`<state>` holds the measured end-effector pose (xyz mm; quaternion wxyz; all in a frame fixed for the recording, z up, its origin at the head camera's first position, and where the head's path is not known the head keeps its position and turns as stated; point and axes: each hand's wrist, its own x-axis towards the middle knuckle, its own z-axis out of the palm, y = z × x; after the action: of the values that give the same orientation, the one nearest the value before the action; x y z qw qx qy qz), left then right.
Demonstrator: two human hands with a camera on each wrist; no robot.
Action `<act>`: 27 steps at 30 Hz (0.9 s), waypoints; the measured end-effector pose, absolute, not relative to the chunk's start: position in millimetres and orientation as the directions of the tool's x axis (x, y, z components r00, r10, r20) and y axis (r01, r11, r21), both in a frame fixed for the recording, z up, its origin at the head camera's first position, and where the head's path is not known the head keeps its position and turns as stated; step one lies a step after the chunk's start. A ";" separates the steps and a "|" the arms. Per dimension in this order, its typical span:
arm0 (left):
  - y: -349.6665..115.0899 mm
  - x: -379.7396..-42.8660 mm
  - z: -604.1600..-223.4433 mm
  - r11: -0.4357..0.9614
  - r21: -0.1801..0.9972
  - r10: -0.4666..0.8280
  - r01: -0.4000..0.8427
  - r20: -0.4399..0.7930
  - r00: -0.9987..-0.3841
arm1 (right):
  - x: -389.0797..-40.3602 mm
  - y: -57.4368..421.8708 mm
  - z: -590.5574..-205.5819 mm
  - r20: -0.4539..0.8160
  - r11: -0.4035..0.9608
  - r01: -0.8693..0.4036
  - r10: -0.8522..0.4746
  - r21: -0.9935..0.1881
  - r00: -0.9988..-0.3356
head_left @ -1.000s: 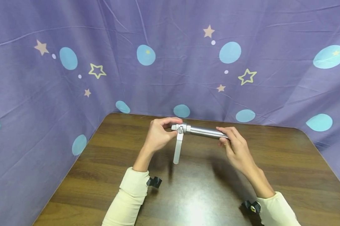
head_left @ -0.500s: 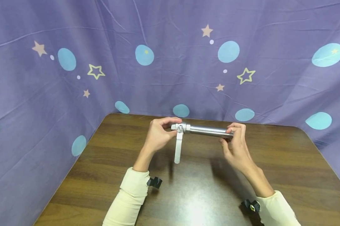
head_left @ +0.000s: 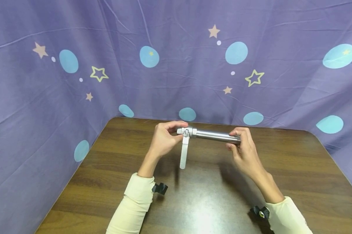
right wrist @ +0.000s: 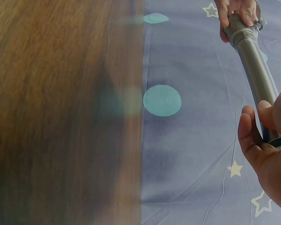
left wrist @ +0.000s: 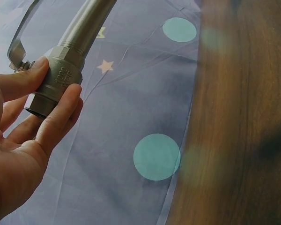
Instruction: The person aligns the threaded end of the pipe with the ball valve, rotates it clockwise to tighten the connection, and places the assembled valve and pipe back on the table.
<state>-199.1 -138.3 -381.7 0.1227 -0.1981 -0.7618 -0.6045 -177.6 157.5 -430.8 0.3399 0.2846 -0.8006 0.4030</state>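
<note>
A silver ball valve (head_left: 188, 131) with a steel pipe (head_left: 214, 135) joined to its right side is held above the table, the pipe tilting slightly down to the right. My left hand (head_left: 165, 138) grips the valve body between thumb and fingers; the left wrist view shows the thumb on one side of the valve body (left wrist: 61, 75) and fingers on the other. The flat lever handle (head_left: 184, 152) hangs down toward me. At the pipe's right end my right hand (head_left: 246, 152) holds it between thumb and fingers, hiding part of that end.
Below lies a brown wooden table (head_left: 120, 182) with a bright glare spot near its front. A purple curtain (head_left: 176, 71) with stars and blue dots hangs along the back and left edges. Black straps with small mounts (head_left: 159, 188) sit at both wrists.
The right hand's fingers have shifted along the pipe's end, first outward to the right, then slightly back, and regripped it. The left hand and valve have stayed nearly still.
</note>
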 end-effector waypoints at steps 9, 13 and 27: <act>-138.5 -199.2 -382.6 0.194 0.866 0.155 0.461 0.437 -0.886 | -176.6 159.4 -429.9 0.753 0.507 -0.716 -0.182 -0.479 -0.632; -138.6 -199.7 -383.9 0.197 0.860 0.153 0.471 0.448 -0.881 | -175.0 159.2 -429.7 0.740 0.475 -0.718 -0.187 -0.508 -0.647; -138.1 -198.8 -382.4 0.199 0.860 0.152 0.470 0.447 -0.882 | -175.6 162.3 -429.3 0.713 0.504 -0.699 -0.210 -0.507 -0.669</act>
<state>-198.8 -138.1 -382.4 0.1327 -0.2038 -0.7628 -0.5992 -175.6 162.3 -429.3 0.2963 0.2791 -0.8149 0.4126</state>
